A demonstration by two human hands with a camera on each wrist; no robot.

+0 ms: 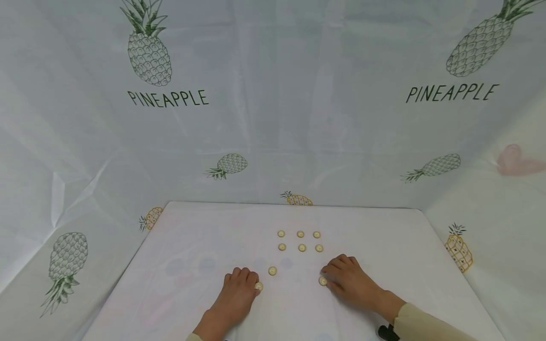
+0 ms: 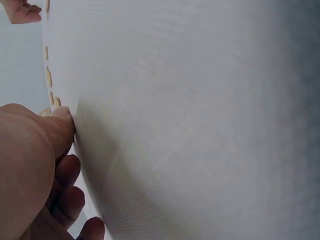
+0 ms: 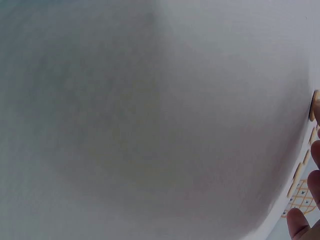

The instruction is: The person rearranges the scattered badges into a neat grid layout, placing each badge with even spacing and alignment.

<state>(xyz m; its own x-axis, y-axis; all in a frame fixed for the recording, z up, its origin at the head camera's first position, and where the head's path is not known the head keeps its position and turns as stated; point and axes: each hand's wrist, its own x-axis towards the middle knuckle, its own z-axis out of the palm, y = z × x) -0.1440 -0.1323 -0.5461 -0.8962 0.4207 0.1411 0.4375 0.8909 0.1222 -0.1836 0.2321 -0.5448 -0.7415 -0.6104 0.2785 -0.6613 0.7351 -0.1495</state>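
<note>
My left hand (image 1: pixel 239 291) rests low over the white tabletop and pinches a round wooden disc (image 1: pixel 259 286) at its thumb side. Only slivers of discs (image 2: pixel 57 102) show past the thumb in the left wrist view. Further right, my right hand (image 1: pixel 351 283) grips another round wooden disc (image 1: pixel 323 281) by its edge; that disc (image 3: pixel 314 106) appears at the right border of the right wrist view. Between the hands lies a single loose disc (image 1: pixel 272 271), nearer the left one. The discs are pale, with a ring and a dark mark too small to read.
Beyond the hands, several like discs lie flat in two rows, one being the near middle disc (image 1: pixel 302 247). The white table (image 1: pixel 204 227) ends at a back edge against a pineapple-print sheet (image 1: pixel 294 118). Something black (image 1: pixel 388 332) sits at the right wrist.
</note>
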